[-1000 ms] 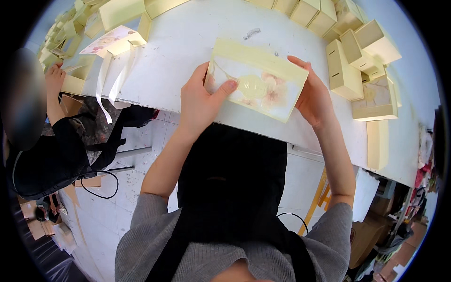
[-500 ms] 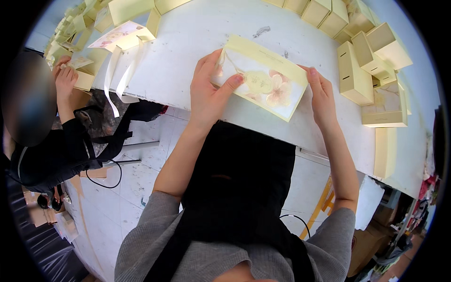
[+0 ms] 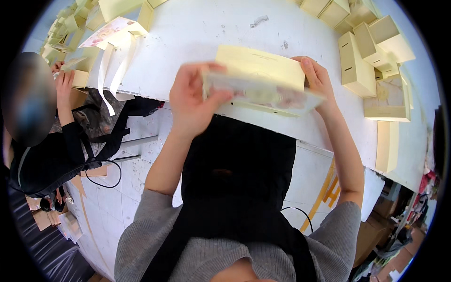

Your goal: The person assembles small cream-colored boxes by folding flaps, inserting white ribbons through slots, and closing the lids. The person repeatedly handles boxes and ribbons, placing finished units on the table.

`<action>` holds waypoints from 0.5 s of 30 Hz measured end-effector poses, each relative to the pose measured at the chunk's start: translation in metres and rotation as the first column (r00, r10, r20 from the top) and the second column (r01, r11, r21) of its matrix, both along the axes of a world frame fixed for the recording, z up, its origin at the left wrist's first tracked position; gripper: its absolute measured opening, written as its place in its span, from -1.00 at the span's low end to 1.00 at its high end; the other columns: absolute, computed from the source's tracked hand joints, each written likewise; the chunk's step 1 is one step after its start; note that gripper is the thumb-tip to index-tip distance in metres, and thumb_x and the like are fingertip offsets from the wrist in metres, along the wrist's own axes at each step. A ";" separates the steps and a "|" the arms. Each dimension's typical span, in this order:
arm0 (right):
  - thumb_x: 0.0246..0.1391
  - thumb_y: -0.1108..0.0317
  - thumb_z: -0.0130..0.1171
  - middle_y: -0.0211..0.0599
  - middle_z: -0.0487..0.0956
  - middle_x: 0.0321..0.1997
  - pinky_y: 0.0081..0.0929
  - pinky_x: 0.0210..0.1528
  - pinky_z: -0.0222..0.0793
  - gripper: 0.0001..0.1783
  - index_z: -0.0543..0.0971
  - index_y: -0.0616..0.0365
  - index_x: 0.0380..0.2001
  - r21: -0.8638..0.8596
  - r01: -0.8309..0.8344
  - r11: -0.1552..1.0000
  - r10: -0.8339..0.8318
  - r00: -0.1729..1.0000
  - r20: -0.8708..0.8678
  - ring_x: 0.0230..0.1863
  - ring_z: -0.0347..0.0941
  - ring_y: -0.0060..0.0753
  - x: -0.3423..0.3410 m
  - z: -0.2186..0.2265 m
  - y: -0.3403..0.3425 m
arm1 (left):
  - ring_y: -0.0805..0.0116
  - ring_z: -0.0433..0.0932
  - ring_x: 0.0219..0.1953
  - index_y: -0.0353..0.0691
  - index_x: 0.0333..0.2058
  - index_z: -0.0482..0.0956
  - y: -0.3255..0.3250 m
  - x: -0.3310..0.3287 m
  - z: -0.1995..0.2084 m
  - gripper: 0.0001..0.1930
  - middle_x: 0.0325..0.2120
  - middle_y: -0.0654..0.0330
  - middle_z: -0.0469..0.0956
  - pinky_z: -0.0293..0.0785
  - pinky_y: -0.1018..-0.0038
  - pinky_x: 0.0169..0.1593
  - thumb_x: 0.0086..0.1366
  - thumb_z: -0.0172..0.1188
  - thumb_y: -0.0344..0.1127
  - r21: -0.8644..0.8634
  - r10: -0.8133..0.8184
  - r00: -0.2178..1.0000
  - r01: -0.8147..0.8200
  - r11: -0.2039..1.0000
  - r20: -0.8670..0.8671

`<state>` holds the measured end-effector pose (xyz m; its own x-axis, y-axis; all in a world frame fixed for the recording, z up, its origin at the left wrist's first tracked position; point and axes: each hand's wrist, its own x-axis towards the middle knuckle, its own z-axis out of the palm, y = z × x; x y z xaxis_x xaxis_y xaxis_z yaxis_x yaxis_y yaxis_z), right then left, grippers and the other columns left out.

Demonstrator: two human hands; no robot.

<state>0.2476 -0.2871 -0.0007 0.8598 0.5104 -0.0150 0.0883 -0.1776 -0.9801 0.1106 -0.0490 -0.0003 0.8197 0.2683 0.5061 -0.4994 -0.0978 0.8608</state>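
Note:
A pale yellow cardboard box (image 3: 263,63) is between my hands over the near edge of the table. Its flower-printed panel (image 3: 263,90) stands tilted out from the yellow part and is smeared by motion. My left hand (image 3: 193,96) grips the panel's left end, thumb in front and fingers behind, also blurred. At the right end, my right hand (image 3: 318,81) holds the box, its thumb along the upper corner and its other fingers partly hidden. A slotted side shows under the panel.
Several yellow boxes (image 3: 357,63) stand along the table's right side. At the left lies an open flower-printed box (image 3: 115,33) with white ribbons (image 3: 110,77) hanging over the table edge (image 3: 155,96). A co-worker's hands (image 3: 63,77) handle another box at the far left.
The flower-printed panel has swung up from lying flat on the box and now tilts toward me. My left hand has moved left and down with its end.

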 end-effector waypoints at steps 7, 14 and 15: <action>0.23 0.01 0.05 -0.13 0.51 0.10 -0.23 0.12 0.34 -0.52 0.52 0.23 -0.04 -0.392 0.230 0.891 0.367 0.147 0.919 0.09 0.40 -0.03 0.006 0.027 0.016 | 0.19 0.69 -0.28 -0.22 -0.57 0.39 0.007 -0.048 0.006 -0.82 -0.38 0.11 0.67 0.63 0.20 -0.09 0.05 0.25 -0.45 0.701 -0.164 0.924 -0.138 0.699 0.346; -0.08 -0.42 0.01 -0.03 0.18 0.39 0.06 0.37 0.04 0.12 0.16 0.30 0.31 -0.762 -0.051 0.645 0.745 0.265 0.612 0.39 0.10 0.11 -0.034 0.047 0.024 | 0.22 0.67 -0.17 -0.20 -0.58 0.46 0.005 -0.062 -0.024 -0.85 -0.34 0.17 0.68 0.55 0.29 0.04 0.00 0.27 -0.54 0.760 -0.135 0.900 -0.260 0.595 0.414; -0.09 -0.42 0.02 -0.03 0.16 0.41 0.08 0.37 0.01 0.12 0.14 0.23 0.33 -0.770 -0.052 0.636 0.750 0.275 0.602 0.40 0.07 0.11 -0.032 0.047 0.025 | 0.23 0.66 -0.15 -0.20 -0.57 0.48 0.007 -0.062 -0.029 -0.86 -0.33 0.19 0.68 0.53 0.30 0.06 0.00 0.28 -0.55 0.765 -0.138 0.897 -0.268 0.585 0.420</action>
